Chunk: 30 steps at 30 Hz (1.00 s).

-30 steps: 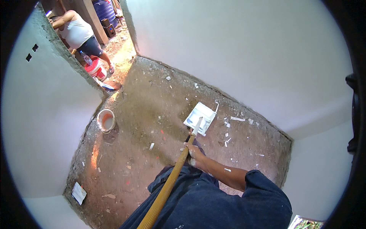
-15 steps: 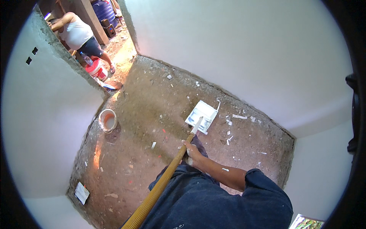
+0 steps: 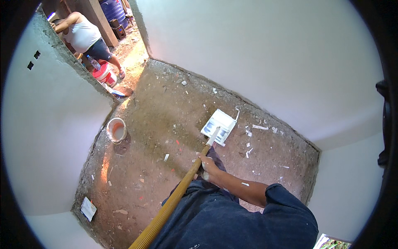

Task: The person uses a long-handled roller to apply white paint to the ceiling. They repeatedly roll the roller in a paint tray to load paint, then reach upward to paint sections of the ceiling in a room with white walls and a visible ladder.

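My right hand (image 3: 209,168), spotted with white, is closed around a long ribbed yellow-brown pole (image 3: 176,197) in front of my body. The pole slants from the lower edge up to a pale, narrower tip section (image 3: 213,137). That tip lies over a white paint tray (image 3: 224,119) on the floor, with grey-blue streaks in its lower half. Whatever sits at the tip cannot be made out. The pole's near end leaves the picture at the bottom, and my left hand is not visible.
A white bucket (image 3: 111,133) with pale liquid stands by the left wall. White scraps (image 3: 260,127) litter the dirt floor (image 3: 153,137). A white packet (image 3: 88,208) lies in the lower left corner. Beyond the doorway a person (image 3: 85,37) stands beside a red-and-white bucket (image 3: 108,76).
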{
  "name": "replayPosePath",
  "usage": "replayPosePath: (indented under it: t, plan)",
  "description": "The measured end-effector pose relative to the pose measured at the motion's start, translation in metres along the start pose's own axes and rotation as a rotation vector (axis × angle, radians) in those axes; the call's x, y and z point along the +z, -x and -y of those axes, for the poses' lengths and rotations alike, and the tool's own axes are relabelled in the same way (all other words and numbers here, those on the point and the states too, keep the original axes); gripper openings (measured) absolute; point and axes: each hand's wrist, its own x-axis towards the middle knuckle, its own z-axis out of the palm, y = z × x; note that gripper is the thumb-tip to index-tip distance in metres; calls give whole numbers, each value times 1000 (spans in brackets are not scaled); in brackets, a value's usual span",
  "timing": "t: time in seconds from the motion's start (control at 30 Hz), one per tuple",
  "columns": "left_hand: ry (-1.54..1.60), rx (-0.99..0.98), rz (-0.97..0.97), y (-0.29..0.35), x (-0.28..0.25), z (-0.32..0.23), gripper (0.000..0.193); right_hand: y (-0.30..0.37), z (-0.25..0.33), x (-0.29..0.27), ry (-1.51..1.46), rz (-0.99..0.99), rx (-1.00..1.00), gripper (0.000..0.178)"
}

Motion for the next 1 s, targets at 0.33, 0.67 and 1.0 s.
replayPosePath:
  t: [0.33, 0.67, 1.0]
  plan:
    - [12, 9, 61, -9, -4, -10, 14, 9, -32, 2, 22, 62, 105, 24]
    - [51, -5, 114, -4, 15, -23, 14, 7, -1, 8, -18, 14, 14, 27]
    - [65, -16, 167, -4, 23, -22, 14, -9, -14, 8, -19, 3, 37, 27]
